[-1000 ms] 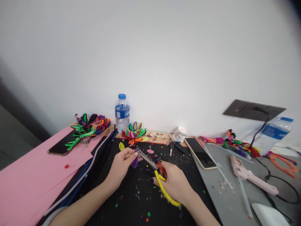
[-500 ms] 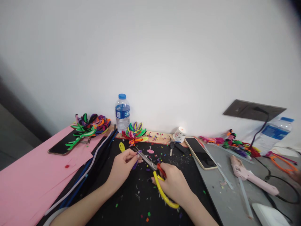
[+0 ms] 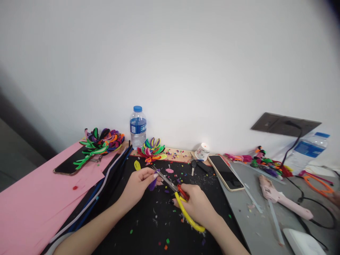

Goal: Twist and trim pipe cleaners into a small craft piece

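My left hand (image 3: 138,186) pinches a small purple pipe-cleaner loop (image 3: 153,183) just above the black mat (image 3: 148,226). My right hand (image 3: 198,207) grips scissors (image 3: 178,198) with red and yellow handles. Their metal blades point up and left and meet the purple loop beside my left fingertips. A multicoloured pipe-cleaner flower (image 3: 153,149) lies just beyond the hands, and a small yellow loop (image 3: 137,165) lies left of it.
A water bottle (image 3: 137,127) stands by the wall. Another pipe-cleaner bundle (image 3: 102,141) and a phone (image 3: 69,165) rest on pink paper (image 3: 32,198). To the right lie keys (image 3: 195,163), a tape roll (image 3: 202,151), a second phone (image 3: 225,172) and a pink glue gun (image 3: 283,198). Coloured scraps litter the mat.
The scissors shifted slightly down and right with my right hand, staying at the purple loop. My left hand barely moved.
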{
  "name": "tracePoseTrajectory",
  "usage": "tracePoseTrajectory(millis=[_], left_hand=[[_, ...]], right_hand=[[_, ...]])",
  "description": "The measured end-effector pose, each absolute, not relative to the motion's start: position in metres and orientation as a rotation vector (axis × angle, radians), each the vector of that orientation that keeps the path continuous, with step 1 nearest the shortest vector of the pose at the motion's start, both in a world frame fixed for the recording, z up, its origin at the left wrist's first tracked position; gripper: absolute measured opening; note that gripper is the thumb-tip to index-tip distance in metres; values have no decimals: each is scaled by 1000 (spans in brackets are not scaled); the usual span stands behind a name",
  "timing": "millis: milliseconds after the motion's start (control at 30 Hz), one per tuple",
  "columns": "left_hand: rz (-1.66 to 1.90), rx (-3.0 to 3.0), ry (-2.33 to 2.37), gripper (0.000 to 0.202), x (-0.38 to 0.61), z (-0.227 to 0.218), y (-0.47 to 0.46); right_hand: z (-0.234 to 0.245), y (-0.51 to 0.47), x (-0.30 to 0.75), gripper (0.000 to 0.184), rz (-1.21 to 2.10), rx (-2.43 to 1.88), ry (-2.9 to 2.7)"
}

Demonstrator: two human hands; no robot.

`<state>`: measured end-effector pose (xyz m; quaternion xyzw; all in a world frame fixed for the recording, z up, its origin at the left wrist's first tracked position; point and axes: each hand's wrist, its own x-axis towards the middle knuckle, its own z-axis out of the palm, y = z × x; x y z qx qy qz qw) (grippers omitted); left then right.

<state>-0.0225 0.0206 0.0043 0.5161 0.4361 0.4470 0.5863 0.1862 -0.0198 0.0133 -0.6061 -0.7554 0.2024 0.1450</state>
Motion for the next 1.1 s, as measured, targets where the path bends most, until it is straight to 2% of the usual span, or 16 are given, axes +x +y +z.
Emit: tracePoseTrajectory(millis=[267, 700, 900, 1100], left_hand=[[842, 1008, 656, 17, -36, 1, 27], [570, 734, 89, 14, -41, -23, 15], [838, 793, 461, 15, -33, -6, 24], [1079, 1333, 836, 54, -21, 6, 19]], right_hand=[[19, -16, 192, 35, 825, -1582, -2206], [27, -18, 189, 46, 937, -1268, -2311], [24, -15, 192, 36, 955, -1430, -2174], [21, -12, 193, 33, 958, -1526, -2052]])
